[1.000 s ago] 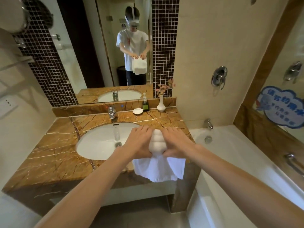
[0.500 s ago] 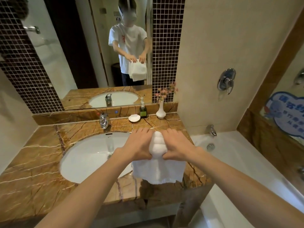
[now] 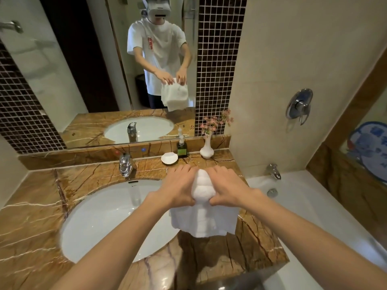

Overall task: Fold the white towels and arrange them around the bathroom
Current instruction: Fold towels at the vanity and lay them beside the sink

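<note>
A brown veined marble vanity counter [image 3: 31, 237] holds a white oval basin [image 3: 100, 222] sunk in toward 9 o'clock, with a chrome faucet [image 3: 125, 167] at the basin's 12 o'clock. Along the back edge near 1 o'clock stand a white shell-shaped soap dish [image 3: 169, 158], a green pump bottle [image 3: 181, 147] and a white vase [image 3: 207, 150] of pink flowers [image 3: 210, 125], in a row. A white towel [image 3: 204, 225] hangs over the 3 o'clock part; contact is unclear.

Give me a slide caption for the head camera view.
At the marble counter, left hand and right hand grip a bunched white towel, right of the sink.
</note>
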